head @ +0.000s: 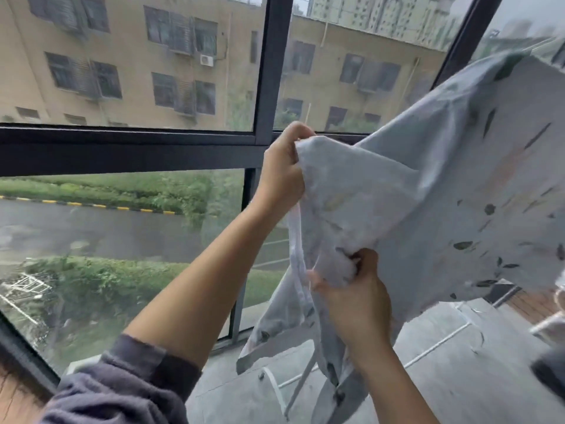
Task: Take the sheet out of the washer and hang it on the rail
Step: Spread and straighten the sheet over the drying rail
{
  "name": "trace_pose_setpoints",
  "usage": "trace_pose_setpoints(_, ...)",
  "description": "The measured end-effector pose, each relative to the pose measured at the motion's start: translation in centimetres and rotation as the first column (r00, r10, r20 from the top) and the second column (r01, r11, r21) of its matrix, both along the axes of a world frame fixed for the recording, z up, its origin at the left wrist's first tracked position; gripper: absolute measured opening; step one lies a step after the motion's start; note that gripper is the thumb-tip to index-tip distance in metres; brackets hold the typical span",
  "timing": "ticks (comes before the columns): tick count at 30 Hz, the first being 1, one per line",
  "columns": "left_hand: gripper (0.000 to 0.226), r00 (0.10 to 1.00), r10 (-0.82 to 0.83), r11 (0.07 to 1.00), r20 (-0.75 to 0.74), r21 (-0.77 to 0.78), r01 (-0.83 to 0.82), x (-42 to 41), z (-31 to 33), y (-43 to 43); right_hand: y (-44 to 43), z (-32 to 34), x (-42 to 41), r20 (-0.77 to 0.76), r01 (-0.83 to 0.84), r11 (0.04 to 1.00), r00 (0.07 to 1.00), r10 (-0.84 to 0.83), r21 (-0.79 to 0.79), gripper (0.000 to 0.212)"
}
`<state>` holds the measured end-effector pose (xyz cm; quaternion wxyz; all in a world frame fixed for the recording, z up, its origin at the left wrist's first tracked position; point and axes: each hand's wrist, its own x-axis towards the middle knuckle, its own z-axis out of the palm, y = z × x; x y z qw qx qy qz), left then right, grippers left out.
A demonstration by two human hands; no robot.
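- One sheet, pale blue with a leaf print, held up in the air in front of the window.
- Two hands: the left hand has its grip clamped on the sheet's top edge, and the right hand has its grip clamped on bunched cloth lower down.

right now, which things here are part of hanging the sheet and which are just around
In the job: sheet, left hand, right hand, both gripping it; white rack frame, likely.
Just around: window frame, blurred dark object at lower right.
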<state>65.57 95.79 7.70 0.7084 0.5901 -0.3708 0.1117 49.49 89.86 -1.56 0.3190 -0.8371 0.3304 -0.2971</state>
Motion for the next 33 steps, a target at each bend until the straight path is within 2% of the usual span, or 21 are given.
trace_pose_setpoints(2,0.012,0.998,-0.054,0.998,0.036,-0.021,0.055,0.4,1.2,0.4,0.4,0.2,1.3,-0.028,0.102,0.989,0.994,-0.106,-0.108,0.035)
trace_pose_setpoints(3,0.011,0.996,-0.066,0.998,0.055,-0.016,0.067,0.3,1.6,0.4,0.3,0.2,1.5,-0.032,0.113,0.984,0.992,-0.118,-0.136,0.026)
trace_pose_setpoints(4,0.012,0.995,-0.083,0.996,0.062,-0.007,0.084,0.2,2.1,0.6,0.3,0.2,1.8,-0.023,0.108,0.984,0.993,-0.113,-0.139,0.025)
trace_pose_setpoints(7,0.012,0.987,-0.131,0.991,0.096,0.000,0.131,0.2,2.9,1.1,0.6,0.1,1.4,0.108,0.095,0.994,0.990,-0.089,-0.052,0.039)
trace_pose_setpoints(8,0.011,0.984,-0.131,0.991,0.122,0.003,0.131,0.3,3.0,1.3,0.9,0.3,1.0,0.180,0.076,0.997,0.981,-0.071,-0.019,0.037)
trace_pose_setpoints(10,0.013,0.972,-0.144,0.989,0.184,0.003,0.146,0.5,3.4,1.6,1.4,1.1,0.2,0.304,0.008,0.999,0.952,-0.020,0.041,0.019)
trace_pose_setpoints(11,0.016,0.965,-0.144,0.989,0.220,0.015,0.144,0.5,3.5,1.8,1.7,1.7,0.1,0.356,-0.034,0.997,0.935,0.006,0.073,0.020)
trace_pose_setpoints(13,0.027,0.947,-0.135,0.991,0.292,0.063,0.121,0.0,4.5,2.1,2.5,2.9,0.2,0.443,-0.087,0.989,0.896,0.027,0.116,0.048)
trace_pose_setpoints(16,0.037,0.933,-0.157,0.983,0.324,0.139,0.117,-0.6,6.3,2.7,3.9,4.9,1.4,0.472,-0.001,0.998,0.881,-0.028,0.062,0.074)
trace_pose_setpoints(18,0.037,0.923,-0.190,0.971,0.334,0.205,0.126,-1.0,7.7,3.1,4.5,6.0,2.4,0.456,0.120,0.991,0.886,-0.083,-0.053,0.090)
trace_pose_setpoints(20,0.037,0.906,-0.191,0.959,0.378,0.269,0.090,-1.5,9.1,3.1,4.7,6.5,3.7,0.394,0.259,0.932,0.908,-0.145,-0.254,0.103)
trace_pose_setpoints(22,0.038,0.892,-0.171,0.951,0.418,0.308,0.037,-1.9,10.6,3.0,4.7,6.6,4.4,0.311,0.319,0.863,0.929,-0.203,-0.392,0.108)
trace_pose_setpoints(23,0.037,0.881,-0.170,0.944,0.442,0.330,0.017,-1.9,11.2,3.1,4.6,6.5,4.5,0.252,0.313,0.863,0.941,-0.226,-0.396,0.101)
trace_pose_setpoints(25,0.033,0.841,-0.196,0.937,0.504,0.350,0.009,-1.5,11.1,3.4,3.9,6.0,3.7,0.154,0.288,0.887,0.956,-0.248,-0.361,0.068)
trace_pose_setpoints(27,0.025,0.794,-0.221,0.944,0.566,0.329,0.028,-0.4,9.2,3.8,3.2,5.5,2.2,0.160,0.273,0.907,0.960,-0.232,-0.322,0.028)
trace_pose_setpoints(28,0.021,0.788,-0.226,0.946,0.573,0.321,0.038,0.1,7.7,4.0,3.0,5.4,1.5,0.200,0.259,0.927,0.957,-0.209,-0.270,0.019)
trace_pose_setpoints(29,0.022,0.789,-0.231,0.943,0.569,0.331,0.037,0.6,5.9,4.1,2.9,5.4,1.0,0.248,0.236,0.949,0.952,-0.182,-0.210,0.019)
trace_pose_setpoints(31,0.048,0.798,-0.238,0.908,0.554,0.419,-0.020,0.9,2.0,3.8,2.8,5.5,0.2,0.330,0.212,0.970,0.930,-0.163,-0.118,0.023)
trace_pose_setpoints(33,0.074,0.793,-0.210,0.874,0.572,0.473,-0.110,0.7,-1.3,3.0,2.9,5.7,-0.2,0.395,0.226,0.967,0.904,-0.164,-0.115,0.021)
